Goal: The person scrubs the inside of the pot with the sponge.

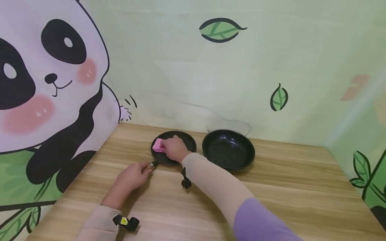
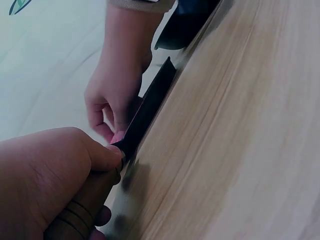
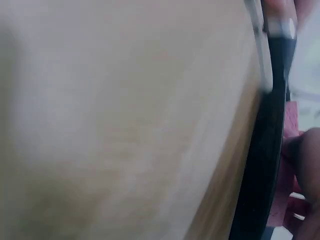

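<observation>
A small black frying pan [image 1: 188,142] sits on the wooden table, its handle pointing toward the near left. My left hand [image 1: 134,175] grips that handle [image 2: 82,207], thumb on top near the metal collar. Over the pan, my right hand [image 1: 176,148] holds a pink sponge [image 1: 157,146] against the inside, on the left part. The right wrist view is blurred; there the pan's dark side [image 3: 262,160] hides part of the sponge [image 3: 285,175] and the fingers.
A larger, deeper black pan [image 1: 228,149] stands just right of the small one, near the back wall. The wooden table [image 1: 289,187] meets a cloth backdrop [image 1: 169,67] printed with a panda and leaves. Each wrist wears a small black camera [image 1: 129,223].
</observation>
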{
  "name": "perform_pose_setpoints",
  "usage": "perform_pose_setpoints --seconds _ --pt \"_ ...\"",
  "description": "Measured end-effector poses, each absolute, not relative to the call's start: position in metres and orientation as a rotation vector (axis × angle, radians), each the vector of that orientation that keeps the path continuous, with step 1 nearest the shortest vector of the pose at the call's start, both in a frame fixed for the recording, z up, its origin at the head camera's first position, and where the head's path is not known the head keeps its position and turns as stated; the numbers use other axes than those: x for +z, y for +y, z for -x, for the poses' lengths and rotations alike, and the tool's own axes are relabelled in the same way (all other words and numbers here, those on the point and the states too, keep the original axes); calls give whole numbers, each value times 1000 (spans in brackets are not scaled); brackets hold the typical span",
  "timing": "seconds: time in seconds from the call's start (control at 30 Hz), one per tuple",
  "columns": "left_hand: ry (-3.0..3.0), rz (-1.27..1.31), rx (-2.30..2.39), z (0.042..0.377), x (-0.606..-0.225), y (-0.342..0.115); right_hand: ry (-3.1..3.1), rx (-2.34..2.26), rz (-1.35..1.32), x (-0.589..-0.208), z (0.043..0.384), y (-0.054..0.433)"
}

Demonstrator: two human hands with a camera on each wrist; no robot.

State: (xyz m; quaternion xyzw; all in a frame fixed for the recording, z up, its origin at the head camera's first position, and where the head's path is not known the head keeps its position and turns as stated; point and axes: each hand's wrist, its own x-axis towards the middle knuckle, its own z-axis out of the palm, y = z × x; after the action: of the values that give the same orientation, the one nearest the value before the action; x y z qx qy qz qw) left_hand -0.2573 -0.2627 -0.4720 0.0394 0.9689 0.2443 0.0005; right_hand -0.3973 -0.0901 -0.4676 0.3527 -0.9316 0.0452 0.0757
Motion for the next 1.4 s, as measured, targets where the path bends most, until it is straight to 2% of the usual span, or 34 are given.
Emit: perform_pose_setpoints --seconds 0.13,0.23,0.5,0.57,0.67,0.8,0.93,1.07,1.23,1.4 --pt "3032 -99 768 257 -471 -266 -2790 120 -1227 -461 388 -86" --pt "3031 -104 779 257 -471 -267 -2809 126 -1216 -458 390 -79" --pt "3028 -191 821 259 -471 -258 -2880 158 -664 -464 406 -76" --pt "3032 -195 818 260 -471 -257 -2860 177 -631 -468 406 -81" --pt "3042 -173 808 261 -470 -259 -2814 179 -718 -469 402 -89" --pt "3063 -145 788 262 -468 -265 -2779 156 -966 -462 390 -92" --pt "3058 -134 773 260 -469 -271 -2767 88 -1210 -456 376 -83" --pt "3038 -139 789 258 -471 -271 -2776 72 -1286 -455 370 -65" --pt "3049 -189 787 258 -474 -268 -2893 136 -1030 -456 389 -57" --pt "3036 -187 786 259 -474 -266 -2885 147 -701 -465 410 -76"
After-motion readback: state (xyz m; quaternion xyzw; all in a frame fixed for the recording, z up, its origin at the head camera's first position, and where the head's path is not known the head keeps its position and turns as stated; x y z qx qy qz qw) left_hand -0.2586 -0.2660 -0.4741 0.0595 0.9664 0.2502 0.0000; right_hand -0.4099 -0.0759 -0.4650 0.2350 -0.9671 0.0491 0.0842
